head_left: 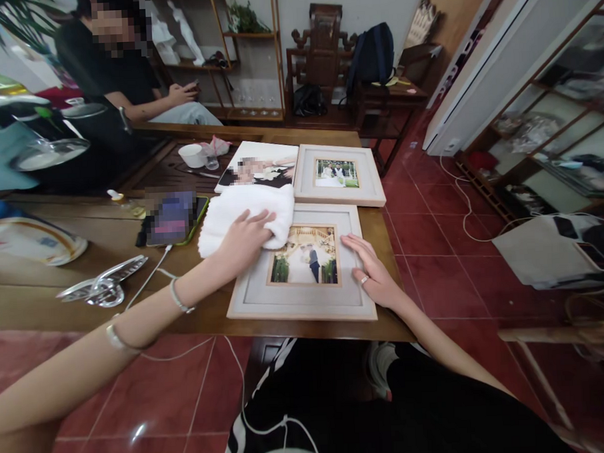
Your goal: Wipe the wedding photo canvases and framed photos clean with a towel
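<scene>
A light wooden picture frame point(305, 305) with a photo of a couple lies flat at the table's near edge. My left hand point(247, 239) presses a white cloth point(221, 210) over the frame's upper left corner, fingers spread on top of it. My right hand point(371, 270) rests along the frame's right side, fingers stretched out and holding nothing. Just behind lies a second framed photo point(337, 175), with a white-edged photo panel point(259, 163) beside it, partly under the cloth.
A phone point(174, 219) on a charging cable, a small dropper bottle point(125, 204) and a shiny metal object point(104, 282) lie to the left. A white cup point(193, 156) stands farther back. Across the table sits a person point(125, 74). Shelves point(552, 109) stand at right.
</scene>
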### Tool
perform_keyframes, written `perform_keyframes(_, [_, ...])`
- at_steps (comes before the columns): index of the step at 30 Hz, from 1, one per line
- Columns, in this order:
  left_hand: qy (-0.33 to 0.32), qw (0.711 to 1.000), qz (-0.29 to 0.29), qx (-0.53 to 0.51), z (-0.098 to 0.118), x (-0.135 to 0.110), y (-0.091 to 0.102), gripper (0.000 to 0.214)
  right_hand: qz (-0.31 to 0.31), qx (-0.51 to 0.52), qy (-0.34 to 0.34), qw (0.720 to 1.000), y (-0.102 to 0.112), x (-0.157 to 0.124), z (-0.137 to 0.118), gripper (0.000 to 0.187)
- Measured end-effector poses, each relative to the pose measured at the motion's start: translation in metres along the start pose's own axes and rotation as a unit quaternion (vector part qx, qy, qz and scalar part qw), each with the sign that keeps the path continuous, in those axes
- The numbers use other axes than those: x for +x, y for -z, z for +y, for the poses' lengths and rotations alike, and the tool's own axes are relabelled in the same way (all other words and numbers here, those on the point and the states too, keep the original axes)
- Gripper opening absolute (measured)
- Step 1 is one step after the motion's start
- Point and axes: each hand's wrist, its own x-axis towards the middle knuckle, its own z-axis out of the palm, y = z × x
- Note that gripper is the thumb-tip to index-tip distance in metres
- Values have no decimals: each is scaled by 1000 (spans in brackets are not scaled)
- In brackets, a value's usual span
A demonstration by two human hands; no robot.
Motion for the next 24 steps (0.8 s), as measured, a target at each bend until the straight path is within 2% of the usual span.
perform_keyframes(2, [-4,1000,2,-9,-1,-15,0,49,2,3,-1,1000,-1,0,1,65])
perform_keyframes(4, [-11,1000,1,-23,6,-32,0,47,3,3,-1,1000,-1,0,1,65])
perform_keyframes(7, [-12,999,10,-52,31,-63,-1,39,5,5,-6,1000,-1,0,-1,65])
perform_keyframes(10, [3,995,45,-90,58,-94,-3,33,7,14,-21,1000,0,0,-4,67])
perform_keyframes(14, [3,988,71,-138,78,-117,-2,31,7,28,-26,999,1,1,-6,70])
perform_keyframes(16, [9,985,79,-151,79,-116,-2,34,5,32,-21,999,2,2,-5,71])
perform_keyframes(19, [20,985,83,-148,71,-101,-3,37,-1,33,-14,999,2,2,-4,71])
perform_keyframes(24, [28,994,40,-96,31,-43,-10,41,-6,33,-2,999,2,2,-2,71])
